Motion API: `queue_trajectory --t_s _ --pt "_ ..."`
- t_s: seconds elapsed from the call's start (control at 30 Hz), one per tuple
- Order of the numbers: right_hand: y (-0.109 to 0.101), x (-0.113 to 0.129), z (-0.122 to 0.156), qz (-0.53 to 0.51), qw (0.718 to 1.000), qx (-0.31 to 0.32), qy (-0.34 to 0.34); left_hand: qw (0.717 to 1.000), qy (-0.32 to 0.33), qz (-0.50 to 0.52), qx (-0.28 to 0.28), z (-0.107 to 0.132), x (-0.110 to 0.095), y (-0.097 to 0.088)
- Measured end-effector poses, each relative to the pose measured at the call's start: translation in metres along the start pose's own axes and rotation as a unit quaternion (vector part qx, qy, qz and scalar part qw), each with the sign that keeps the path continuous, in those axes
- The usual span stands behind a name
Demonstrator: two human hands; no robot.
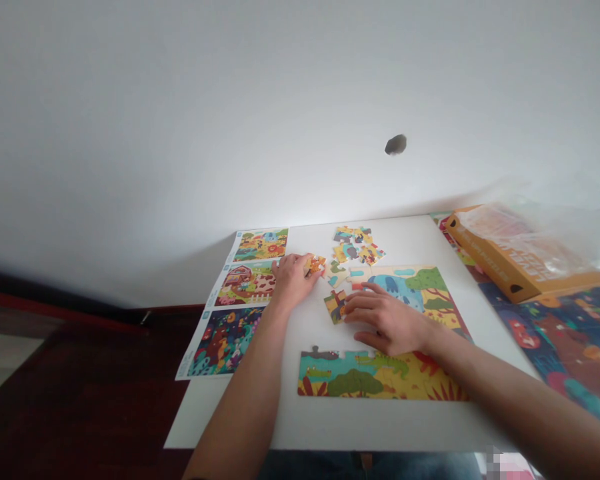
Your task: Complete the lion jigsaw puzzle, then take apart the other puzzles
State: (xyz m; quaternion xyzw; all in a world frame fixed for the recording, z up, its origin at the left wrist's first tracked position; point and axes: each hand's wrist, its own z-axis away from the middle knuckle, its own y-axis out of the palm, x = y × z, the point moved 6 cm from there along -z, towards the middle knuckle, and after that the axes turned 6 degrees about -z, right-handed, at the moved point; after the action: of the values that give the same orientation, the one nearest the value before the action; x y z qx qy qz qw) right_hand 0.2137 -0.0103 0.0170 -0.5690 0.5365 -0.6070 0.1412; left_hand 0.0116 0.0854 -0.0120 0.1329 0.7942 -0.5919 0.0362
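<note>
1. Here's the left hand (293,281), fingers (305,267) pinched together at the tips, and they have hold of a small orange jigsaw piece (315,265), raised just beyond the fingertips where all of it can be seen.
2. Over to the right hand (386,320): fingers (363,303) spread wide and low, not closing on anything. Just past those fingertips sits a loose yellow-and-red piece (336,307), touching them or very nearly; from this view I can't quite tell.
3. Just ahead of the right fingers lies a joined section with a blue elephant (405,290), and below the right thumb a long strip with a green crocodile (380,377). Laid flat and apart, both are easy to see.
4. Beyond the left fingertips, a small heap of loose pieces (355,245) waits, probably grouped for easy reach.
5. Left of the left hand, a printed sheet of three scenes (230,307) lies flat, likely kept in view for reference.
6. Under it all is a white table (300,427). Far right of the fingers sit an orange box (500,257) and a colourful printed mat (565,340), with a white wall (230,120) ahead and a dark red floor (80,373) to the left.
</note>
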Motion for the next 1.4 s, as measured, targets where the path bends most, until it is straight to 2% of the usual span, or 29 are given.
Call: queue_trajectory --t_s 0.13,0.27,0.47,0.63,0.7,0.8,0.9,0.97,1.03,1.1,1.17,1.27,1.4 --pt "0.000 0.000 0.000 0.001 1.000 0.003 0.000 1.000 -0.006 0.020 0.005 0.000 0.002 0.000" --pt "-0.001 0.001 0.000 -0.003 1.000 0.001 -0.004 0.999 0.011 0.030 -0.019 -0.001 0.000 0.000" --pt "0.000 -0.001 0.002 -0.007 1.000 0.007 0.001 0.985 0.041 0.102 -0.130 -0.003 -0.002 -0.011" --pt "0.001 -0.003 0.003 -0.007 1.000 0.007 0.000 0.956 0.014 0.189 -0.224 0.000 0.005 -0.028" --pt "0.001 -0.003 0.003 -0.007 1.000 0.007 -0.001 0.949 0.006 0.209 -0.236 0.000 0.009 -0.029" --pt "0.001 0.000 0.003 -0.005 1.000 0.007 -0.017 0.958 0.008 0.198 -0.209 -0.001 0.010 -0.024" --pt "0.000 -0.002 0.003 0.015 1.000 -0.013 -0.012 0.977 0.033 0.139 -0.160 0.000 0.002 -0.023" --pt "-0.006 -0.013 0.005 0.045 0.997 -0.058 0.035 0.988 0.075 0.093 -0.102 0.003 -0.011 -0.023" --pt "-0.015 -0.031 0.010 0.083 0.983 -0.117 0.112 0.991 0.125 0.055 -0.011 0.010 -0.025 -0.019" --pt "-0.024 -0.050 0.017 0.117 0.961 -0.162 0.193 0.983 0.165 0.030 0.078 0.019 -0.035 -0.014" --pt "-0.030 -0.066 0.024 0.139 0.941 -0.177 0.253 0.973 0.183 0.017 0.137 0.025 -0.039 -0.009" --pt "-0.033 -0.082 0.029 0.145 0.929 -0.166 0.297 0.970 0.171 0.010 0.170 0.026 -0.035 -0.004" --pt "-0.029 -0.086 0.029 0.141 0.935 -0.126 0.301 0.973 0.149 0.016 0.178 0.022 -0.027 0.000"
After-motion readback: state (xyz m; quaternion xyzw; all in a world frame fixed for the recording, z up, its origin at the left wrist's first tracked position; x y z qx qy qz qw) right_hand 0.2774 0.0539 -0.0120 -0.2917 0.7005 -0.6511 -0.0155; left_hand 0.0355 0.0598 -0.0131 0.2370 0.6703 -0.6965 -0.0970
